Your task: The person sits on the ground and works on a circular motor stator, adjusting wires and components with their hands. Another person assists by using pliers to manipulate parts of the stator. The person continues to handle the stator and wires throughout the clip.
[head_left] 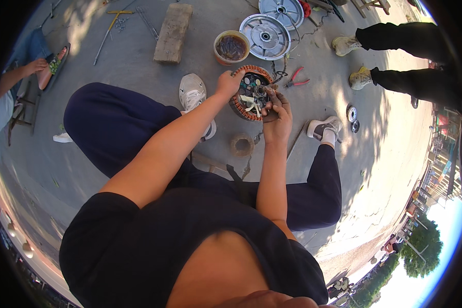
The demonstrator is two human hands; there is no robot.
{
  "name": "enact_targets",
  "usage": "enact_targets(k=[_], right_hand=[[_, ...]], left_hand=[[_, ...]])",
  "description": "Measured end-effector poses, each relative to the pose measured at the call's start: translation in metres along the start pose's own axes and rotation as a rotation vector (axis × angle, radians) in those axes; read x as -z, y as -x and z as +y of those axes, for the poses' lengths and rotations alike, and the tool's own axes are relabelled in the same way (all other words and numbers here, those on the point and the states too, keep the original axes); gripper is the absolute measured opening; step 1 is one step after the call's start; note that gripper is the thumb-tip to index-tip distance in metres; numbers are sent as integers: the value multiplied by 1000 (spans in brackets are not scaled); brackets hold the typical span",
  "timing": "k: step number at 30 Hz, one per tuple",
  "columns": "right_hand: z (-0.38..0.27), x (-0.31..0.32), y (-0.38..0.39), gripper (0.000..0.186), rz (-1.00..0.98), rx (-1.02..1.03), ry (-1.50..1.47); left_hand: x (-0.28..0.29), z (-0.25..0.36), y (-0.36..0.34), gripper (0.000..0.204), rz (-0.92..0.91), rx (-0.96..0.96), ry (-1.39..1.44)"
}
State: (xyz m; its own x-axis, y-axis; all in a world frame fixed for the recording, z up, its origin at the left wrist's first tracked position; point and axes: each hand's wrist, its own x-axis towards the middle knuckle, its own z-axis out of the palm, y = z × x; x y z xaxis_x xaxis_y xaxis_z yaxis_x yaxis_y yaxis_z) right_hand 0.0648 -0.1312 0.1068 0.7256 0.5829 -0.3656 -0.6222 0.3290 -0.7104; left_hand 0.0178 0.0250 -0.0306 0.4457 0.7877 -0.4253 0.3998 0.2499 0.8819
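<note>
My left hand (228, 84) grips the upper-left rim of a round motor stator (247, 114) with orange copper windings around its edge, small dark parts and pale strips inside. My right hand (276, 110), its fingers darkened with grime, is curled at the stator's right side, over its hub and dark cables; what its fingers hold is hidden. Just above the stator stands a tub (232, 47) of murky brown liquid. Red-handled pliers (298, 77) lie to its right. A hollow cylindrical block (242, 145) sits below it, between my legs.
Two metal discs (265, 36) and a wooden block (172, 33) lie beyond the stator, with a yellow T-handled tool (108, 31) farther left. Small rings (352, 114) lie right. A person's hand and sandalled foot (36, 66) show left; another person's legs (395, 79) stand right.
</note>
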Motion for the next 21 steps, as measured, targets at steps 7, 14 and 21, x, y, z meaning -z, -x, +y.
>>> enact_targets(k=[7,14,21], right_hand=[[25,48,-14,33,224,-11,198],[36,64,-22,43,311,-55,175],[35,70,-28,49,344,-83,264]], left_hand=[[-2,-5,-4,53,39,-3,28],[2,-4,11,64,113,-27,-69],[-3,-3,23,61,76,-13,-35]])
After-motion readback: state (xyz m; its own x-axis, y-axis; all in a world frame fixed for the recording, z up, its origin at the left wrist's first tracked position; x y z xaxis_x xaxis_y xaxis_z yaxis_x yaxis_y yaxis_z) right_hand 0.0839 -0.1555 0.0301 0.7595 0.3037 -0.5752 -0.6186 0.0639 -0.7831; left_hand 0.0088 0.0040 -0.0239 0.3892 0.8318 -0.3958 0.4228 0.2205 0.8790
